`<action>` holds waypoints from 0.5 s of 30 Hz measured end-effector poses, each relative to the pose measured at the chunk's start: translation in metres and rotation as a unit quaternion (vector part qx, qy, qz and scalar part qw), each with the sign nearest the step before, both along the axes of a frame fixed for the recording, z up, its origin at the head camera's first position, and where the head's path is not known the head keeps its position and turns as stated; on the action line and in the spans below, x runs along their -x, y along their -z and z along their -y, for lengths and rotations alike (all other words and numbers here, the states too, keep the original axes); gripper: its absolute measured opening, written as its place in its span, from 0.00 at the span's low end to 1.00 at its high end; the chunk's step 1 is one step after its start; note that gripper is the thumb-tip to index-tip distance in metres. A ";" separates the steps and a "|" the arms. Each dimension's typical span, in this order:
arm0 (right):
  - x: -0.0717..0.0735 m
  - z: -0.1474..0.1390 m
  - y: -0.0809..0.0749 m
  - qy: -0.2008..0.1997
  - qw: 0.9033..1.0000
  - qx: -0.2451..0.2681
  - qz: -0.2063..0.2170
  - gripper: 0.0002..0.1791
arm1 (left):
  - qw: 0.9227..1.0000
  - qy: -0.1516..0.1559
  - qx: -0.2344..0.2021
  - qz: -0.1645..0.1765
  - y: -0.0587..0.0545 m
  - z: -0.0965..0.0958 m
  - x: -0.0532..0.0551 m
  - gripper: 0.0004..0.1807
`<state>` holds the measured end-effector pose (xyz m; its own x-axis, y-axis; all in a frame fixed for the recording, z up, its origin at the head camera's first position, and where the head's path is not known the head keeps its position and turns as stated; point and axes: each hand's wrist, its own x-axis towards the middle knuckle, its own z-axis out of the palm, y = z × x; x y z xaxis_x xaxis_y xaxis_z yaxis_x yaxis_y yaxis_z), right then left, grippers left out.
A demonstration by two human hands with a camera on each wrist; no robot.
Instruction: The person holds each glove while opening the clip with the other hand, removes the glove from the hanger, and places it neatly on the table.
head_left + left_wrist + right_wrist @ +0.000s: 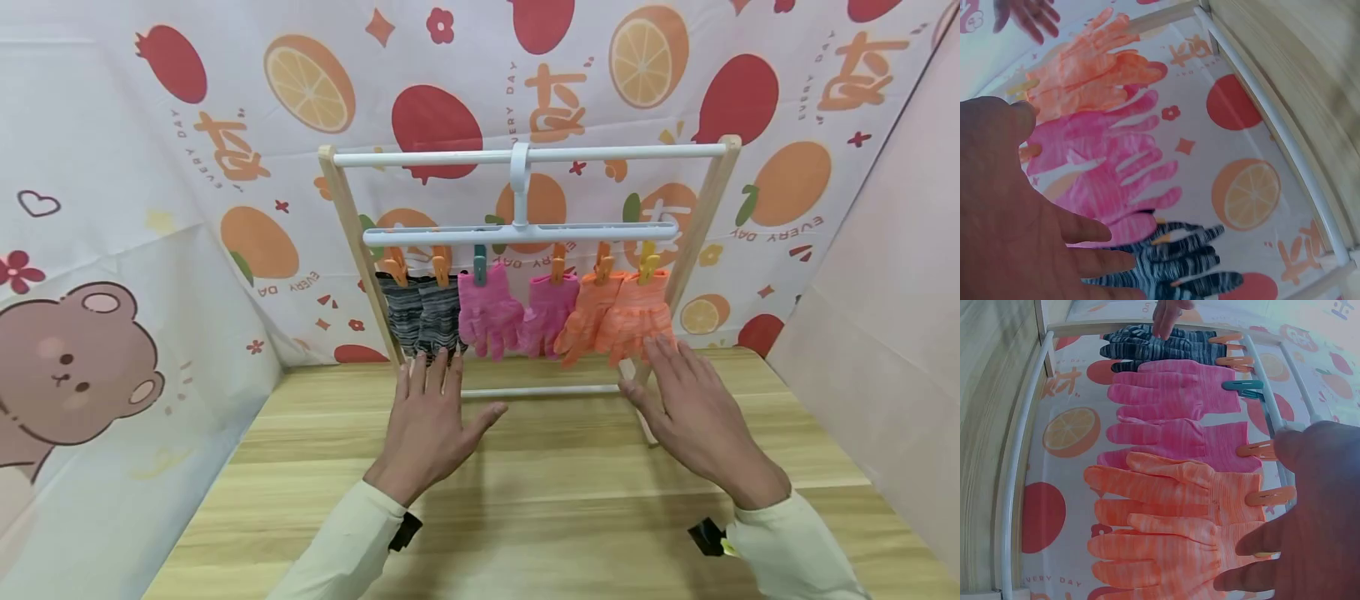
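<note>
Pairs of knit gloves hang by clothespins from a white hanger: dark grey-striped gloves at the left, pink gloves in the middle, orange gloves at the right. Each glove is clipped at its cuff, fingers downward. My left hand is nearest the dark gloves, its fingertips overlapping their lower ends in the head view, thumb spread to the right. My right hand reaches toward the orange gloves, fingers extended over their lower right edge. Neither hand grips anything. An orange clothespin holds an orange glove cuff in the right wrist view.
The hanger hooks over the white top bar of a rack with wooden side posts. A white lower bar runs close above the wood-grain table. Fruit-printed cloth stands behind, and a bear-printed panel at the left.
</note>
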<state>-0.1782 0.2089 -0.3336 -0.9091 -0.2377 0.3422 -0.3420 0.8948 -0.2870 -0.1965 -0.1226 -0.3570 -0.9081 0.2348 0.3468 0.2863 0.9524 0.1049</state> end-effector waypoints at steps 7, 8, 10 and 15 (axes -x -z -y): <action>0.004 -0.001 -0.003 0.020 0.998 0.038 -0.055 0.39 | 0.999 0.029 -0.002 -0.027 -0.002 -0.019 0.004 0.46; 0.005 -0.001 -0.004 0.020 0.997 0.040 -0.059 0.39 | 0.999 0.034 0.000 -0.031 -0.002 -0.021 0.004 0.45; 0.006 -0.002 -0.005 0.019 0.997 0.045 -0.066 0.38 | 0.999 0.041 0.006 -0.034 -0.002 -0.027 0.005 0.43; 0.010 -0.003 -0.009 0.018 0.994 0.063 -0.086 0.37 | 0.998 0.059 0.003 -0.039 -0.005 -0.041 0.005 0.42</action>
